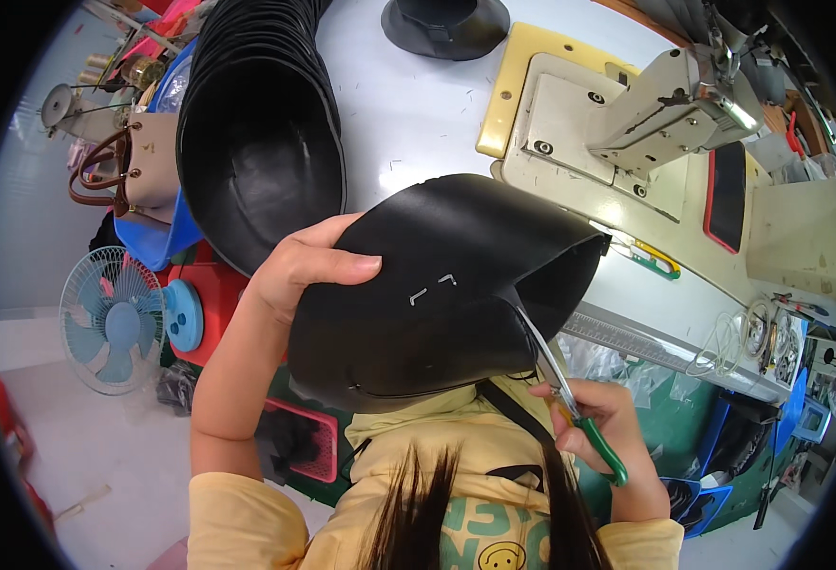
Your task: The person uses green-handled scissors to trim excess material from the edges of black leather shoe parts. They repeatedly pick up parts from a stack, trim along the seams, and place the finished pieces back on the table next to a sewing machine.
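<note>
My left hand [308, 263] grips a black, cap-shaped shell [418, 237] by its left side, thumb on the outer face and the other fingers hidden inside or behind it. Two small white corner marks show on that face. In my right hand [594, 418] is a pair of scissors [560, 380] with green handles. Their blades reach up to the shell's right edge, where the material opens in a notch. Whether the blades are closed on the material is hard to make out.
A long nested stack of black shells [261, 161] lies at the upper left. Another shell [446, 27] sits on the white table [370, 104]. At right stands a sewing machine [646, 123], with yellow-handled thread snips [655, 256] and a steel ruler [627, 340] nearby. A fan [118, 318] stands left.
</note>
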Demonstrator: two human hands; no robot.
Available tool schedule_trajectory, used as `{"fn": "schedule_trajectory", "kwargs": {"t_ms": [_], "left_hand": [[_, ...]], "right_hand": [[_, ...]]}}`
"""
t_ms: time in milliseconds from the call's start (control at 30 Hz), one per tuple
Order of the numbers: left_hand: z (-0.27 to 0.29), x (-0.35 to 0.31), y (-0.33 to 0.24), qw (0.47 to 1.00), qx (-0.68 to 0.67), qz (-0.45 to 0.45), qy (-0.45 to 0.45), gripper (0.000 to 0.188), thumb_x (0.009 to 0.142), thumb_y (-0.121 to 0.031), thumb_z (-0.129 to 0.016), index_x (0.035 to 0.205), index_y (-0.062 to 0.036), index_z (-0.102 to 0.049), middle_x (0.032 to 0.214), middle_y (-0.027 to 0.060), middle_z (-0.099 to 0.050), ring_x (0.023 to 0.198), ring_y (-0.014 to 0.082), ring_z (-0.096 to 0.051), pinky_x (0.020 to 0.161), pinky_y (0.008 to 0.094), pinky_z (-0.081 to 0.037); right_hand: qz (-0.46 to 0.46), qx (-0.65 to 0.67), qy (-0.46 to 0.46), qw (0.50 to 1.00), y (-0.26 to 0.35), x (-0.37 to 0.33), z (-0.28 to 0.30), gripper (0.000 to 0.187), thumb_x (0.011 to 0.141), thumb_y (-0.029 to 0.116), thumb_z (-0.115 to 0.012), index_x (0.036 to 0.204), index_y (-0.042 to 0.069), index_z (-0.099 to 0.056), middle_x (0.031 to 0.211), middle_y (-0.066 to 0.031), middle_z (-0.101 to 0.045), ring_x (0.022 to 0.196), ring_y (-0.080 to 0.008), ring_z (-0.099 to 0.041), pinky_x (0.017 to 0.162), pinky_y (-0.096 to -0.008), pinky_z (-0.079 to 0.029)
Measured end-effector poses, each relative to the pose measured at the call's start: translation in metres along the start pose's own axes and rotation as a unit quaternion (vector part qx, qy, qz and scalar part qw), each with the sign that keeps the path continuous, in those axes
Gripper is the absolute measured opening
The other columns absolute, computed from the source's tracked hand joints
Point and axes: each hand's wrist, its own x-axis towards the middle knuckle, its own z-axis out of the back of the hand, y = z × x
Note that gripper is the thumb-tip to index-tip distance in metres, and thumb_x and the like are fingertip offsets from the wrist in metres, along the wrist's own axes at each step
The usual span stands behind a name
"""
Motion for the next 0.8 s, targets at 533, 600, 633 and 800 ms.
{"fn": "schedule_trajectory", "kwargs": {"t_ms": [533,600,633,800], "left_hand": [[-0.0014,0.0046,0.0018,0.999,0.035,0.013,0.002,0.053,0.069,-0.003,-0.061,0.119,0.0074,-0.049,0.106,0.0144,-0.059,0.097,0.0203,-0.056,0.088,0.0284,-0.041],[-0.0003,0.0061,0.0023,0.999,0.05,0.009,0.014,0.053,0.069,-0.003,-0.062,0.119,0.0074,-0.049,0.106,0.0141,-0.059,0.097,0.02,-0.056,0.088,0.0281,-0.041],[-0.0016,0.0074,0.0011,0.998,0.052,0.007,0.024,0.054,0.069,-0.003,-0.062,0.119,0.0075,-0.049,0.106,0.0141,-0.059,0.097,0.0198,-0.056,0.088,0.0279,-0.041],[-0.0038,0.0042,-0.0008,0.998,0.051,0.004,0.043,0.054,0.068,-0.003,-0.063,0.119,0.0072,-0.049,0.106,0.0133,-0.059,0.097,0.0187,-0.056,0.088,0.0275,-0.041]], "right_hand": [[-0.013,-0.004,0.019,1.0,-0.0001,0.0032,0.0039,0.056,0.068,0.03,-0.078,0.11,-0.002,-0.059,0.066,0.0045,-0.046,0.059,-0.0018,-0.04,0.052,-0.0161,-0.032],[-0.024,0.004,0.021,0.999,0.0027,0.0012,0.0047,0.056,0.069,0.031,-0.077,0.109,-0.003,-0.059,0.066,0.0047,-0.046,0.058,-0.0019,-0.04,0.052,-0.0161,-0.032],[-0.026,0.018,0.029,0.999,0.0046,-0.0011,0.0038,0.056,0.069,0.032,-0.077,0.109,-0.003,-0.059,0.065,0.0047,-0.046,0.058,-0.002,-0.041,0.052,-0.0162,-0.032],[-0.035,0.057,0.062,0.996,0.0067,0.0021,-0.0001,0.06,0.069,0.039,-0.076,0.108,-0.003,-0.059,0.063,0.0045,-0.047,0.058,-0.0027,-0.043,0.051,-0.0168,-0.033]]}}
